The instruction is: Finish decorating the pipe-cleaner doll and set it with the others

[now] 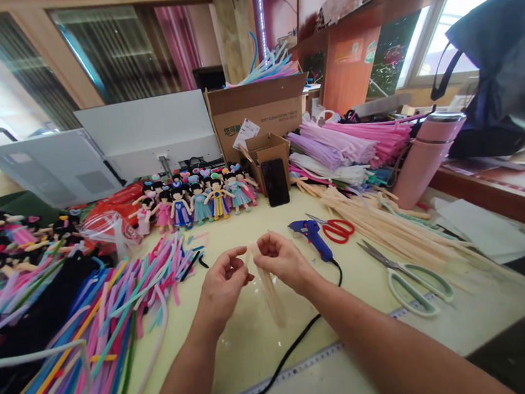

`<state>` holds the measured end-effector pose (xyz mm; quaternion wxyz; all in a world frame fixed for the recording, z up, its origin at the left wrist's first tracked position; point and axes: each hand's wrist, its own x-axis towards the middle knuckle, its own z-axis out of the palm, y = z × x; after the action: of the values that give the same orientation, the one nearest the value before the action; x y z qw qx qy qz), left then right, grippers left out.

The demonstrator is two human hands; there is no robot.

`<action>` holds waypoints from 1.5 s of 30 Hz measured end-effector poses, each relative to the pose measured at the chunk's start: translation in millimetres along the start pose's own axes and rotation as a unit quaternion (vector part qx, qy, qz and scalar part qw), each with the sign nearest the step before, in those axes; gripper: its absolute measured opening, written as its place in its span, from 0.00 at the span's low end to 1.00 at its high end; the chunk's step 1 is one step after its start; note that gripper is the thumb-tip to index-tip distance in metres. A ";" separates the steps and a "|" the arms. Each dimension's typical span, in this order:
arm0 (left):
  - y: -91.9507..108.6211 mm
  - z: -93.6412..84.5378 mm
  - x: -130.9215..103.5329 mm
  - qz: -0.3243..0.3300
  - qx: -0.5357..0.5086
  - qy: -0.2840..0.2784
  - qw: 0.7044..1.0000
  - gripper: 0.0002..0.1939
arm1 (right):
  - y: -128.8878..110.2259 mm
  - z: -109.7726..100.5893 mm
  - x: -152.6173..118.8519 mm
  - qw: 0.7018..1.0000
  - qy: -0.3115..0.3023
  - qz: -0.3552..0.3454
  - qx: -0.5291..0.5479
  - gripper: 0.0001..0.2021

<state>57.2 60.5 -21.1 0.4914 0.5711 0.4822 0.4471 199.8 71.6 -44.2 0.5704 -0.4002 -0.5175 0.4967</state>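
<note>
Beige fuzzy strips (270, 294) hang down from my right hand (283, 259), whose thumb and fingers pinch their upper end. Close beside it on the left, my left hand (225, 283) has its fingers curled with the thumb against them, near the top of the strips; whatever lies between its fingertips is too small to make out. A blue glue gun (313, 237) lies right of my hands, with red-handled scissors (337, 229) next to it. Larger scissors with pale green handles (412, 281) rest farther right.
Colourful strips (127, 301) cover the left side. Small dolls (200, 201) stand at the back beside a black phone (275, 183) and cardboard boxes (256, 106). Beige strips (389, 227) and a pink bottle (426, 159) are right. A black cable (298, 341) crosses the front near a measuring tape (309, 361).
</note>
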 end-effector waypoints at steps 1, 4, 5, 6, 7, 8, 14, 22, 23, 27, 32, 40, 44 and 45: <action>1.6 0.9 -0.8 -0.007 -0.008 0.005 1.000 0.20 | 0.3 0.4 -0.2 1.000 -0.001 -0.002 -0.004 0.08; 4.3 3.8 -2.4 -0.020 -0.026 0.009 0.999 0.17 | 2.2 2.2 -1.4 1.000 -0.004 -0.005 -0.021 0.08; 4.2 4.4 -2.4 -0.024 -0.031 0.011 0.999 0.16 | 2.8 2.8 -2.0 1.000 -0.005 -0.006 -0.026 0.09; 3.7 4.6 -2.1 -0.027 -0.036 0.015 0.999 0.17 | 3.4 3.2 -2.6 1.000 -0.007 -0.007 -0.030 0.09; 3.0 4.5 -1.7 -0.030 -0.043 0.017 0.998 0.17 | 3.8 3.5 -3.2 0.999 -0.010 -0.007 -0.034 0.10; 2.1 4.1 -1.1 -0.034 -0.051 0.018 0.998 0.17 | 4.2 3.7 -3.7 0.999 -0.013 -0.008 -0.038 0.10; 4.2 -1.8 -0.2 -0.079 -0.103 0.008 0.992 0.16 | 3.5 2.2 -4.0 0.999 -0.022 -0.012 -0.034 0.10; 10.0 -8.3 -2.6 -0.004 -0.031 0.065 0.997 0.14 | -6.0 -4.3 -1.4 1.000 0.002 -0.003 0.006 0.15; 9.8 -8.1 -3.2 0.014 -0.012 0.071 0.997 0.13 | -7.3 -5.1 -1.3 1.000 0.003 -0.007 0.012 0.17; 8.7 -6.9 -5.4 0.048 0.036 0.079 0.995 0.11 | -11.2 -7.3 -1.0 1.000 0.007 -0.021 0.022 0.16; 9.4 -5.7 -6.3 0.042 0.027 0.069 0.996 0.12 | -11.8 -2.7 -5.3 0.999 -0.010 -0.028 0.034 0.13; 4.5 -5.5 -5.7 0.046 0.015 0.042 0.998 0.14 | -15.2 5.1 -13.0 0.995 -0.024 -0.095 -0.029 0.07; 3.5 -6.4 -6.5 0.048 0.006 0.030 0.998 0.15 | -17.3 6.0 -14.0 0.994 -0.026 -0.102 -0.035 0.06; 4.5 -6.5 -7.0 0.049 0.006 0.026 0.998 0.15 | -17.5 6.3 -14.4 0.994 -0.027 -0.100 -0.037 0.06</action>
<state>50.4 54.2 -16.1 0.4527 0.5855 0.4690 0.4819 196.6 53.8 -29.0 0.5882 -0.3538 -0.5879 0.4280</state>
